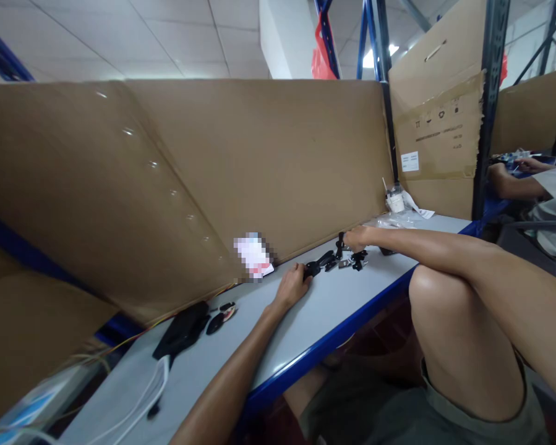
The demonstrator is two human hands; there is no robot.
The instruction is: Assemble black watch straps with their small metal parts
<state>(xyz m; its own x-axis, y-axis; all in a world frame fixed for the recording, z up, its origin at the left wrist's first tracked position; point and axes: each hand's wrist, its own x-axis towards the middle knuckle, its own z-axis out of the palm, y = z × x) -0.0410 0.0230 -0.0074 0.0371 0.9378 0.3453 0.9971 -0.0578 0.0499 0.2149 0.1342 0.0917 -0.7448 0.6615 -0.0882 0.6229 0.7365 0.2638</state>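
Two bare hands reach out over a pale grey table (305, 321) with a blue front edge, toward a loose scatter of small black parts (340, 259) near the cardboard wall (259, 161). The left hand (292, 287) rests on the tabletop with its fingers curled around a black part (312, 268) at the near end of the scatter; the grip looks narrow, though the fingertips are partly hidden. The right hand (357, 237) sits at the far side of the scatter, fingers pinched on a thin black piece (341, 241) that stands nearly upright. The scatter runs as a short row between the two hands, its long axis following the table's length, so each hand has one end of it.

Further along to the right a small white tub (395, 201) stands beside crumpled clear bags (396, 219); what is inside cannot be made out. Nearer the person on the left lie a black pouch (182, 330), two small dark fobs (222, 316) and a white cable (138, 395). Another person's arm (514, 179) works at a neighbouring bench
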